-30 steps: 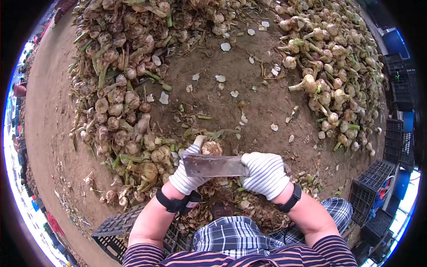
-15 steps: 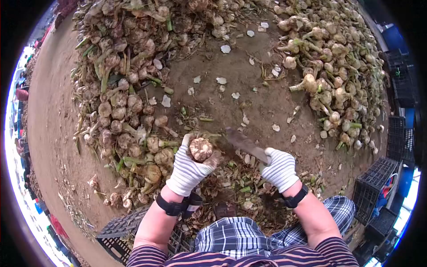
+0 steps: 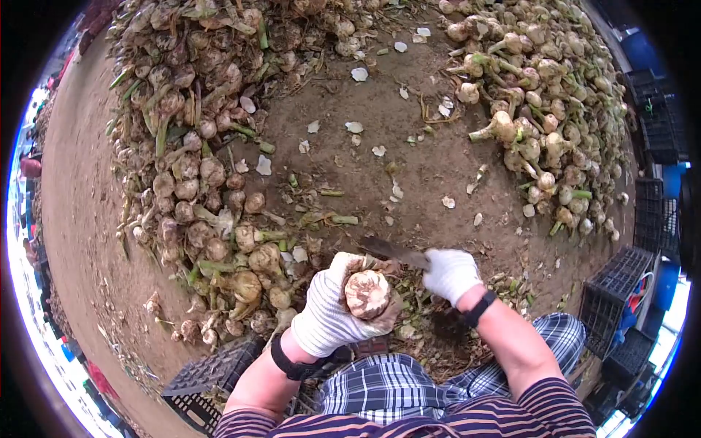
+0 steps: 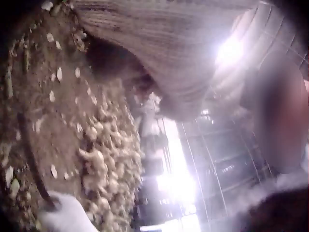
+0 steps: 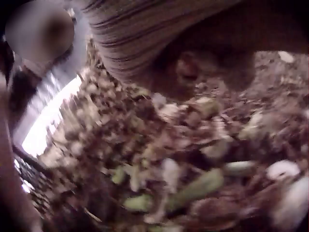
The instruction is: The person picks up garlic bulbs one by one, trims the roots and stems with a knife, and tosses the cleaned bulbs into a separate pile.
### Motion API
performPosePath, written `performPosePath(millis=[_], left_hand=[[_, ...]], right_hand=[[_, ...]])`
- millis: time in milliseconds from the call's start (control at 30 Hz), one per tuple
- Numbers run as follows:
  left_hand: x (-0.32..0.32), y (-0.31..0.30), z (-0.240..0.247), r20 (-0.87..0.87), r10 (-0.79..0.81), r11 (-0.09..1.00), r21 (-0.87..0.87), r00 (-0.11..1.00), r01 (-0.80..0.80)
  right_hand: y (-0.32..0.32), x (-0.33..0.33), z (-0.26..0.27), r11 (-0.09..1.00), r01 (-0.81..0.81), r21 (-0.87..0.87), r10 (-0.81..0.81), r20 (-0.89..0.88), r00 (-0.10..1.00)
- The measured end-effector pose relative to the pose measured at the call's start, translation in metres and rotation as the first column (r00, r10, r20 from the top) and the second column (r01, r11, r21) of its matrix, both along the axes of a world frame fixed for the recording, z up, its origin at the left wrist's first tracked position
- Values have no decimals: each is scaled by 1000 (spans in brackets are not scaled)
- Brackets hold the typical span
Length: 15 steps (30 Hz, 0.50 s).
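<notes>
In the head view my gloved left hand (image 3: 325, 314) holds a garlic bulb (image 3: 366, 294) with its fingers curled round the side. The bulb's pale, brown-streaked face is turned up to the camera, and loose dry skin hangs beside it. My gloved right hand (image 3: 451, 276) grips a cleaver (image 3: 394, 252) by its handle. The dark blade points away to the left, a little beyond the bulb and apart from it. The left wrist view shows the same cleaver (image 4: 31, 162) edge-on. Striped glove (image 5: 145, 34) fills the top of the right wrist view.
Untrimmed garlic lies in a large heap (image 3: 212, 175) at the left. Another garlic heap (image 3: 544, 124) stands at the right. Cut stems and peelings (image 3: 416, 321) cover the ground below my hands. Black crates (image 3: 613, 288) stand at right, with another crate (image 3: 212, 372) beside my left arm.
The cleaver was level across the bulb, then swung away to the right. My left hand has brought the bulb closer to my body and right, its pale face showing more.
</notes>
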<state>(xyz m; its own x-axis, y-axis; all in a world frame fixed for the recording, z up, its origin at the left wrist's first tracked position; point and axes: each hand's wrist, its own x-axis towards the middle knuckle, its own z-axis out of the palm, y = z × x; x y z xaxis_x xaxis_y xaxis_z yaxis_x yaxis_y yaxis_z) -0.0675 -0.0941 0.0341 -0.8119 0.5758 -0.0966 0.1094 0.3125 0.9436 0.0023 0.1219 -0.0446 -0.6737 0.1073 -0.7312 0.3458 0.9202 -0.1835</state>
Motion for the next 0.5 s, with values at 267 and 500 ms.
performPosePath(millis=[267,500], left_hand=[[-45,-26,-57,-435,6,931,-326,900,-164],[-38,-25,-64,738,60,876,283,672,-390]], right_hand=[[1,-6,17,946,302,-114,-323,-276,905],[-30,9,7,751,287,-595,-469,-175,865]])
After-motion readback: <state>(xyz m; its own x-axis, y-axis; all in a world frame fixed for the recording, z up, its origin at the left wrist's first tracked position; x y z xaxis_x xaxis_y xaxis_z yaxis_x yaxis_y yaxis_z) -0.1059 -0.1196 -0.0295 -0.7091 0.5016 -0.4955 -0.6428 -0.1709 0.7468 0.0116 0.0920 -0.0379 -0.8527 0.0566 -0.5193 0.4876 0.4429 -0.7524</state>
